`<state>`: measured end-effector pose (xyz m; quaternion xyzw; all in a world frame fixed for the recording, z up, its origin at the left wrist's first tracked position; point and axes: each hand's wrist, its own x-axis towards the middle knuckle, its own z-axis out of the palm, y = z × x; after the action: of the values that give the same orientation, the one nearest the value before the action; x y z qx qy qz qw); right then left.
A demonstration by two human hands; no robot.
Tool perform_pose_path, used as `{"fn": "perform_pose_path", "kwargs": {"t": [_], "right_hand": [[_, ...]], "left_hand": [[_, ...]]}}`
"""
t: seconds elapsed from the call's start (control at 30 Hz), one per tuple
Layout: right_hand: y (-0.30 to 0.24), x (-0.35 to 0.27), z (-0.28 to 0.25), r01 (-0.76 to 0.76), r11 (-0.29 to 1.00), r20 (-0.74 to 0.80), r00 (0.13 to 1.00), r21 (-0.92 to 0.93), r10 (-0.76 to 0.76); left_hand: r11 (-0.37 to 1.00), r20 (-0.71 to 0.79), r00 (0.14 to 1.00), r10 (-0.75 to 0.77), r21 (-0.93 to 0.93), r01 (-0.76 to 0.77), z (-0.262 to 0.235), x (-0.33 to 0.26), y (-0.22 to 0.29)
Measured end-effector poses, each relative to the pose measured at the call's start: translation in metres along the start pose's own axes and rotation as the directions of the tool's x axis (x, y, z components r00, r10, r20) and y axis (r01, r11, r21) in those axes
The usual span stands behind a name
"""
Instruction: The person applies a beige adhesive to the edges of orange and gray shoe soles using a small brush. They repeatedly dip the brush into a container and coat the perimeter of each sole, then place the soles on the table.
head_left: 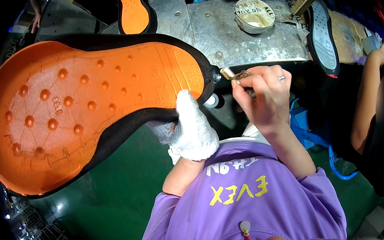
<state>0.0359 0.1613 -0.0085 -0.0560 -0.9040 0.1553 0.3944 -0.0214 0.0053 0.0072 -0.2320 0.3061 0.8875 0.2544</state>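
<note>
**Shoe held sole-up, brush at the heel end**

Nearest the camera we see the purple shirt (240, 200) of the person, with yellow lettering across it and a small pendant below. From it the two forearms rise into the picture. We note the left hand (189, 132), in a white knitted glove, closed on the black rim of a large shoe (89, 104); its gloved fingers (189, 105) wrap over the edge onto the orange sole. We see the shoe held sole-up and tilted, with the broad forefoot at the left of the picture and the narrow heel end at the middle. Round studs dot the sole. We find the right hand (262, 94) bare, with a ring on one finger, its fingers pinched shut on a small brush (233, 74). The brush has a metal ferrule, and its tip lies just beside the heel end of the shoe; we cannot tell whether the two touch. Behind the hands stands a table (240, 42) topped with scuffed metal sheet. On it rests an open round tin (254, 15) of pale paste. Another orange-soled shoe (134, 7) stands beyond, and a grey-soled shoe (323, 39) stands to the right. At the far right we see a second person's arm (367, 98).
</note>
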Motion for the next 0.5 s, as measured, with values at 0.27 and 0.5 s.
{"fn": "perform_pose_path", "kwargs": {"t": [0.27,0.5], "right_hand": [[-0.007,-0.005,-0.002,0.028,0.999,-0.001,1.0,0.037,-0.028],[-0.01,-0.005,-0.006,0.018,0.999,0.005,1.0,0.04,-0.019]], "left_hand": [[0.948,0.17,0.977,0.126,0.269,-0.169,-0.02,0.011,-0.009],[0.955,0.117,0.989,0.088,0.273,-0.117,-0.017,0.008,-0.007]]}}
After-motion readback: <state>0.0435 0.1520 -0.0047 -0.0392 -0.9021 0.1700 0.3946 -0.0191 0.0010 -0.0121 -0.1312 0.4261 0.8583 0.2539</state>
